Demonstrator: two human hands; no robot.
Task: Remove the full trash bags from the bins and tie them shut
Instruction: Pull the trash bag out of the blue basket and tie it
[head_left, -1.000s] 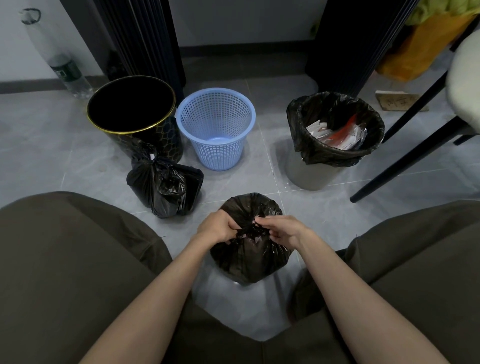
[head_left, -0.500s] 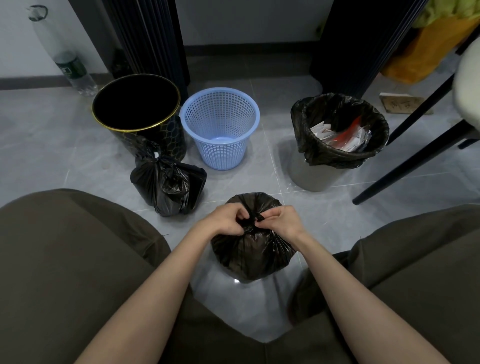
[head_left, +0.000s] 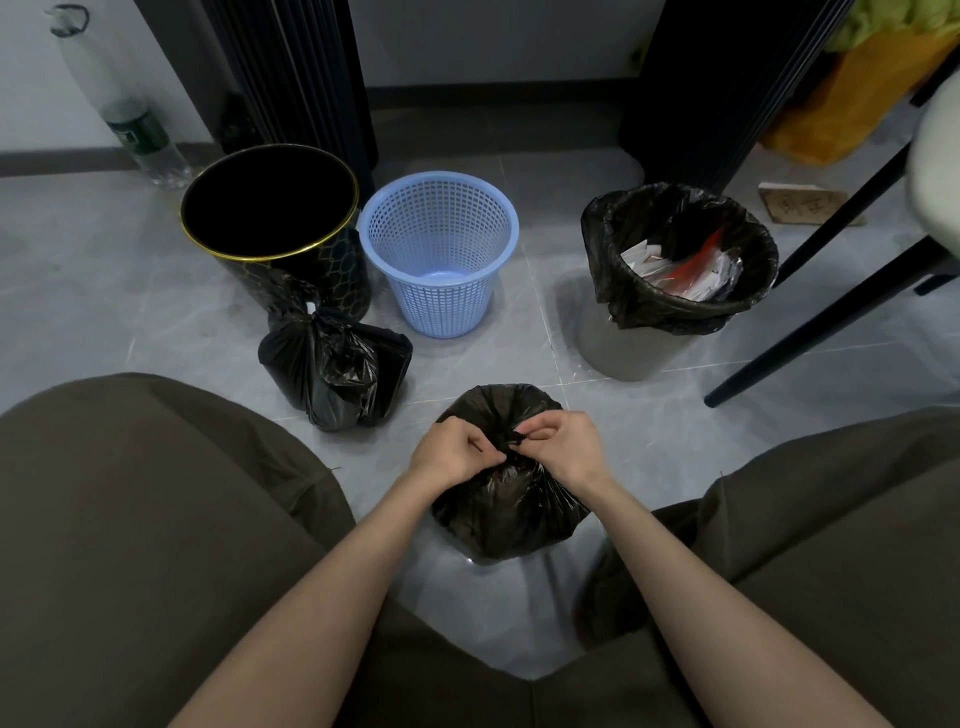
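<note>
Head view, looking down at a grey tiled floor between the person's knees, which are covered in dark olive trousers.

Largest of the containers, a black bin with a gold rim stands at the far left; its inside is dark and nothing shows in it. Far right stands a grey bin lined with a black bag folded over its rim; inside the open bag lie white papers and a red wrapper. Between these two, just beside the black bin, sits a light blue mesh basket, with no liner and only its bare bottom showing.

Closest to the camera, a black trash bag rests on the floor between the knees, full and rounded. Both hands meet at its gathered neck: the left hand is clenched on the twisted plastic, and the right hand pinches the same bunched neck with fingertips.

A second black trash bag, already knotted at the top, sits on the floor touching the front of the black bin.

Black chair legs cross the right side. A clear plastic bottle leans by the wall at far left.
</note>
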